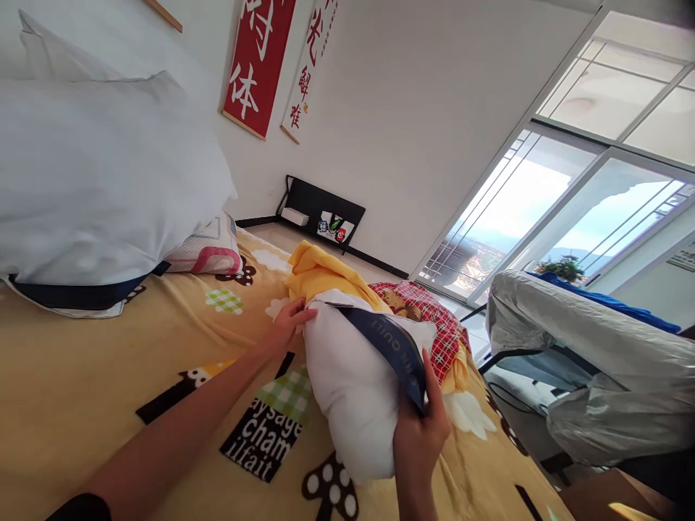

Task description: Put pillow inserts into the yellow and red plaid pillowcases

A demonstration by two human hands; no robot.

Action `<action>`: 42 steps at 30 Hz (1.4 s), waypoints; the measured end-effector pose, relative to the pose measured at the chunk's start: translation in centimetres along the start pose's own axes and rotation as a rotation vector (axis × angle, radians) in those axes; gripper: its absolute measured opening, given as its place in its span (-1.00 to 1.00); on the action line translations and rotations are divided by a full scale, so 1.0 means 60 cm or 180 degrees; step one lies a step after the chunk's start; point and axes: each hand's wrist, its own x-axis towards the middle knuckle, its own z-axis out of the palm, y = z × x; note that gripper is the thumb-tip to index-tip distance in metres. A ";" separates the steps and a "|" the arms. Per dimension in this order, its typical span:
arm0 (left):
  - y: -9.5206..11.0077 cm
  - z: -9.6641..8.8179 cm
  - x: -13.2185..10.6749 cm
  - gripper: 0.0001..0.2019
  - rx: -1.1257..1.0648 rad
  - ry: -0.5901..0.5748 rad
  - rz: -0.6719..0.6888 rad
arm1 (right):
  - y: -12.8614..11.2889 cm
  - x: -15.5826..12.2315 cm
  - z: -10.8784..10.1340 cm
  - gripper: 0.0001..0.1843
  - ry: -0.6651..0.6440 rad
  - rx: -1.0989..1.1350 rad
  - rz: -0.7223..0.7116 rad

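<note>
Holding a white pillow (352, 391) — left hand (292, 320), right hand (420, 427), opposite edges

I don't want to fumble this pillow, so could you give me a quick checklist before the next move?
1. Left hand holding the pillow at its edge: ok.
2. Right hand holding the other side, by the blue band: ok.
3. Band's lettering fully readable: not ok, only part shows.
4. Yellow cloth visibly apart from the pillow: not ok, they overlap in view.
5. Pillow's underside free of snags: cannot tell, hidden.
</note>
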 end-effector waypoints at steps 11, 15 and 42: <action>-0.020 -0.036 0.015 -0.65 0.1770 0.0371 0.0537 | 0.038 0.025 -0.006 -0.34 -0.0116 0.0218 0.0216; 0.007 -0.022 -0.001 -0.74 0.2899 0.0824 0.1199 | 0.044 0.025 -0.003 -0.33 -0.0180 0.0206 0.0219; 0.127 -0.105 -0.034 -0.42 0.4477 -0.1828 0.0378 | -0.033 -0.091 0.058 0.03 -0.3500 -0.2287 -0.0712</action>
